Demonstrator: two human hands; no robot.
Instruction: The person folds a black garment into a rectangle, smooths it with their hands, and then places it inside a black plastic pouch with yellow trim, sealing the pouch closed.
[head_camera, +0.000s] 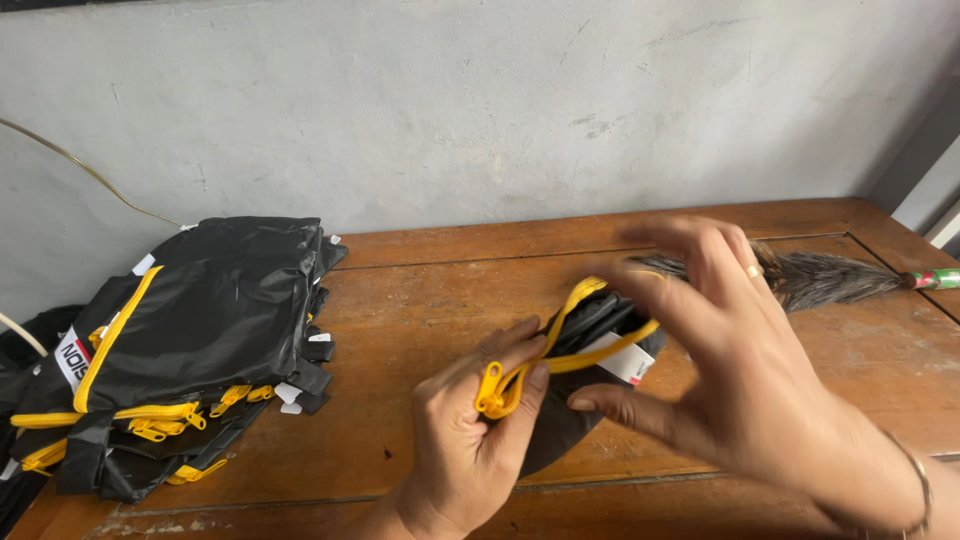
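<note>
Looking down at a worn wooden tabletop (420, 300) set against a grey plaster wall (480, 100), two bare hands work on a small black fabric pouch (580, 395) edged with a yellow zipper (560, 345). The left hand (470, 440) is clenched on the zipper's near end, thumb and fingers (510, 350) pinching the yellow tape just above the tabletop. The right hand (740, 370) (a ring on one finger, a thin bangle at the wrist) hovers over the pouch with its fingers spread and released, the thumb just beside a white tag (628, 362) on the pouch; whether it touches cannot be told. The pouch's opening faces away, so its inside is hidden. At the left edge lies a stack of matching black pouches (200, 330) with yellow zippers, all flat. Behind the right hand lies a feather duster (830, 275) with a green handle.
</note>
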